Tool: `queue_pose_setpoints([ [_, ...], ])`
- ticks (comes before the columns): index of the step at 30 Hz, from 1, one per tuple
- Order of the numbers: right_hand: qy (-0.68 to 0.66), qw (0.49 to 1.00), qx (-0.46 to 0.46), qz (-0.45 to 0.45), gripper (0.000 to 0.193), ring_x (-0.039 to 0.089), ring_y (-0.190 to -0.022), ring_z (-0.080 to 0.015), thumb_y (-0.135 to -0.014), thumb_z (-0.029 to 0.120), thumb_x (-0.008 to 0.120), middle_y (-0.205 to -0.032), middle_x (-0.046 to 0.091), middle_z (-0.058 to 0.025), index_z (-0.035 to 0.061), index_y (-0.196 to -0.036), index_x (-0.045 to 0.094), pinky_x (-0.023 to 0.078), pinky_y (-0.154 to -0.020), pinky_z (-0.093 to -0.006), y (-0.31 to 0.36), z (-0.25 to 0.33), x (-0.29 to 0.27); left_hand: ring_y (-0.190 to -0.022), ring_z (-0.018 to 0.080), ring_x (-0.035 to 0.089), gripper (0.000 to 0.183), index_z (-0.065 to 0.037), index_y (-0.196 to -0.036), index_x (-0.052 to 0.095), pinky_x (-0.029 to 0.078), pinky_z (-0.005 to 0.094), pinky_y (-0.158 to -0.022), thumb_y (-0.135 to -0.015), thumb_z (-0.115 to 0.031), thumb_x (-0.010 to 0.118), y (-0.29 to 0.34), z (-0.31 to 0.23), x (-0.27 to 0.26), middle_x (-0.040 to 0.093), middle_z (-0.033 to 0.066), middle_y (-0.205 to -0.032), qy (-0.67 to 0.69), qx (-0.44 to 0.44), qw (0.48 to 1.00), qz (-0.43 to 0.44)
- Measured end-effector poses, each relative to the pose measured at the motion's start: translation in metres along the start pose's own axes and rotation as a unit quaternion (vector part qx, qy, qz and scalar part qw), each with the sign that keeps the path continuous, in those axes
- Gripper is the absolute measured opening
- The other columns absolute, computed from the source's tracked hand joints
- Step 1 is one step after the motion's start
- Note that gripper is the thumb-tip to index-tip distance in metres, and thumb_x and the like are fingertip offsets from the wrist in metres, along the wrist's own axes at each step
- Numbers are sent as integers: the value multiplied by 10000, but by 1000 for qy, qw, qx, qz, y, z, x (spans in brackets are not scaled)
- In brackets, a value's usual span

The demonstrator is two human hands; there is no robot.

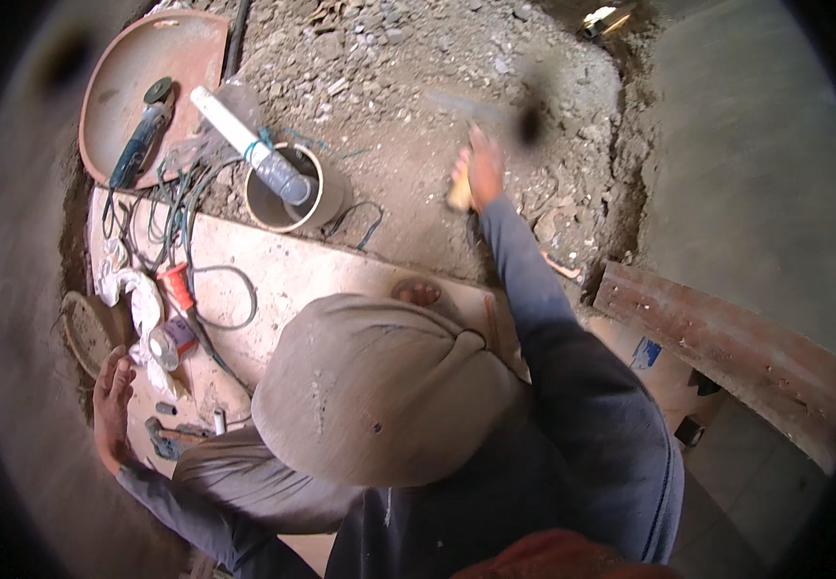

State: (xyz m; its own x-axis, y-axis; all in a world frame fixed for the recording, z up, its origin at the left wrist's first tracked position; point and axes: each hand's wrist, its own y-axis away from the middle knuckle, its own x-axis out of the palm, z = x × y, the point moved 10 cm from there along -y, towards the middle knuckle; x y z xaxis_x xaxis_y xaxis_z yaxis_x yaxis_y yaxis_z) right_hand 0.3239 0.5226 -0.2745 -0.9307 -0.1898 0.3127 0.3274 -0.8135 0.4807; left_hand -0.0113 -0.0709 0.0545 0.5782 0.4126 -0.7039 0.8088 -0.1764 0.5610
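While R hand (486,176) grips tool (460,193), L hand (113,405) uncurled, well apart, nr bowl (88,328).

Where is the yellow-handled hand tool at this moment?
In the head view, the yellow-handled tool is just right of centre in the upper half, gripped in the right hand over grey-brown dirt, right of the round cream bucket.

The right hand (481,176) grips one tool (459,194). Left of it: one grinder (143,140), one plug (176,288), one can (177,341); right, one plank (727,343).
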Motion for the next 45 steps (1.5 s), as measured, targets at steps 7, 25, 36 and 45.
queue_pose_setpoints([
  [7, 28, 994, 93, -43, 373, 542, -549, -191, -1025, 405, 596, -760, 547, -68, 50, -1135, 562, 481, -431, -359, -100, -70, -10, -1269, 276, 583, 659, -66, -1487, 532, 414, 408, -1088, -1003, -504, 624, 20, 14, -17, 612, 133, -1395, 0, -13, 1000, -12],
  [25, 50, 969, 176, 166, 238, 517, -552, -111, -1021, 293, 602, -741, 530, -2, 65, -1049, 541, 472, -438, -304, 70, -32, -13, -1323, 291, 557, 653, -60, -1515, 487, 382, 416, -1140, -1037, -494, 581, -4, -4, 3, 579, 135, -1458, -2, -3, 1000, 19],
  [36, 117, 976, 161, 91, 302, 518, -542, -116, -1037, 357, 584, -751, 537, -7, 59, -1081, 561, 465, -433, -301, 70, -59, -20, -1257, 237, 587, 648, -67, -1505, 508, 410, 377, -1095, -1032, -501, 592, 23, 28, -2, 615, 128, -1402, 21, -50, 999, -6],
  [45, 293, 828, 260, 401, 345, 522, -503, -138, -1055, 387, 540, -717, 531, -33, 45, -1047, 581, 467, -418, -308, 96, -119, 59, -1311, 274, 571, 670, -45, -1509, 497, 396, 405, -1136, -1029, -503, 591, -8, -6, 16, 609, 140, -1422, -2, -20, 1000, 7],
])
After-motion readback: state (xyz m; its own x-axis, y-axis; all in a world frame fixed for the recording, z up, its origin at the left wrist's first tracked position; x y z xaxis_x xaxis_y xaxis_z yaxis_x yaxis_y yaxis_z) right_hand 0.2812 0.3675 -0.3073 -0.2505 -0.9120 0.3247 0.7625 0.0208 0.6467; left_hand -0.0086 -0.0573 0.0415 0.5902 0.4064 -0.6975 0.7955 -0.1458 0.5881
